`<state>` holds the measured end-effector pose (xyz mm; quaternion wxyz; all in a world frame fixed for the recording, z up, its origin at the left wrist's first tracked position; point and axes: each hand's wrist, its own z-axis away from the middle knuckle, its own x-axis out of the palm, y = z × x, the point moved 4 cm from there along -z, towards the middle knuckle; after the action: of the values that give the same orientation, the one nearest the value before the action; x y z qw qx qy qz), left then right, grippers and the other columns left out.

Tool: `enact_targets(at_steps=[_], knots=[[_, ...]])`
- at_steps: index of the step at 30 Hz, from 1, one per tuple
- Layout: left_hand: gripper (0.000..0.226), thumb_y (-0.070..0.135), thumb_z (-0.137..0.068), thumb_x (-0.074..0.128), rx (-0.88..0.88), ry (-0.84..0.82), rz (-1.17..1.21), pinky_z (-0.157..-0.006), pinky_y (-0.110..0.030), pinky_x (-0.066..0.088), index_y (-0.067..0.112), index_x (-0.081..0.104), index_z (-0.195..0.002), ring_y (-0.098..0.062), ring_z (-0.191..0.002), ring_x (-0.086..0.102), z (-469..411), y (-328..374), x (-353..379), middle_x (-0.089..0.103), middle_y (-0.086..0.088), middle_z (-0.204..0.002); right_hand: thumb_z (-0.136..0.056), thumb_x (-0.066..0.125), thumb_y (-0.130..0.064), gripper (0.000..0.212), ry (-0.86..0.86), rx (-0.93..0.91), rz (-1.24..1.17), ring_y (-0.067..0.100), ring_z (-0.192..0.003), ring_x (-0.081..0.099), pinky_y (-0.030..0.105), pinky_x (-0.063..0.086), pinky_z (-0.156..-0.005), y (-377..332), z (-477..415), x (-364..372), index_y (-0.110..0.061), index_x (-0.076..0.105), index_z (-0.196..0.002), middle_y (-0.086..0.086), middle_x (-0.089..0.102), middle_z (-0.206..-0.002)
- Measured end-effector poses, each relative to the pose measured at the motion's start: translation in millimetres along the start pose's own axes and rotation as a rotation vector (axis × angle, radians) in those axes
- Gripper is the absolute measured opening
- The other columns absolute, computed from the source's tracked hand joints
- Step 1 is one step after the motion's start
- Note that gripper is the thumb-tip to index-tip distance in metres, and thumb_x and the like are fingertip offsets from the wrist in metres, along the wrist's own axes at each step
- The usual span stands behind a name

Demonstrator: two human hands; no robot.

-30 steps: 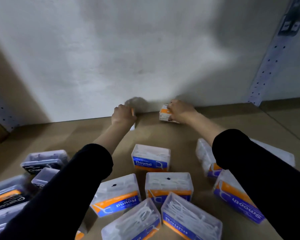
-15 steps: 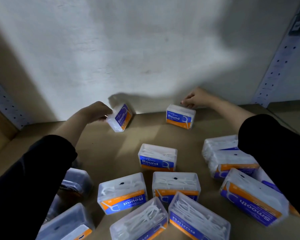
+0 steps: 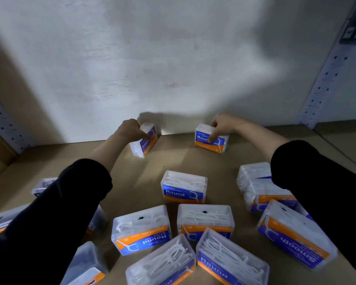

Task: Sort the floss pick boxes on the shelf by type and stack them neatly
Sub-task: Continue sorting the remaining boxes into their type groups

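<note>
While left hand [image 3: 132, 129] grips a Smooth box [image 3: 145, 141] and right hand [image 3: 224, 125] pinches a Round box [image 3: 211, 138], sorting looks barely begun; loose boxes [image 3: 184, 188] nearer than both hands lie unstacked.

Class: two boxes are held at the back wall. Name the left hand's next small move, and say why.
Probably lower the Smooth box flat by the wall: the left hand grips it tilted, while the Round box in the right hand sits level, apart from it.
</note>
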<state>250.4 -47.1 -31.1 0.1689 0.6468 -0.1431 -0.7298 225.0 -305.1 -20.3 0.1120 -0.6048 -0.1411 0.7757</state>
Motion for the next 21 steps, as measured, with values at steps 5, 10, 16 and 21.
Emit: enact_targets(at_steps=[5,10,16,21], knots=[[0.037,0.020,-0.075,0.072,0.017,-0.010,-0.006,-0.055,-0.018,0.037,-0.002,0.067,-0.105,-0.027,-0.090,0.059,3,-2,-6,0.067,-0.020,-0.111,-0.076,0.073,-0.018,0.040,0.032,-0.014,-0.016,0.024,-0.090,0.061,0.019,0.037,-0.054,-1,2,-1,0.003,0.064,-0.109,0.019,0.067,-0.113],[0.036,0.017,-0.078,0.070,0.074,-0.007,-0.016,-0.056,-0.016,0.037,-0.003,0.066,-0.108,-0.028,-0.092,0.061,19,6,-13,0.066,-0.021,-0.112,-0.075,0.073,-0.018,0.039,0.050,-0.015,-0.032,0.022,-0.087,0.060,0.017,0.038,-0.055,-1,11,-8,0.001,0.066,-0.109,0.017,0.068,-0.112],[0.030,0.016,-0.076,0.070,0.173,0.037,0.019,-0.055,-0.019,0.037,0.000,0.069,-0.101,-0.021,-0.082,0.053,54,25,-36,0.064,-0.014,-0.090,-0.074,0.074,-0.020,0.039,0.083,-0.045,-0.058,0.018,-0.082,0.059,0.023,0.045,-0.061,-10,39,-28,0.001,0.067,-0.106,0.016,0.069,-0.107],[0.032,0.017,-0.074,0.072,0.216,0.049,0.018,-0.055,-0.015,0.037,0.005,0.068,-0.104,-0.018,-0.083,0.053,89,36,-53,0.062,-0.007,-0.091,-0.074,0.074,-0.022,0.038,0.031,-0.069,-0.047,0.024,-0.092,0.065,0.036,0.051,-0.086,-30,67,-28,0.001,0.068,-0.105,0.016,0.070,-0.109]])
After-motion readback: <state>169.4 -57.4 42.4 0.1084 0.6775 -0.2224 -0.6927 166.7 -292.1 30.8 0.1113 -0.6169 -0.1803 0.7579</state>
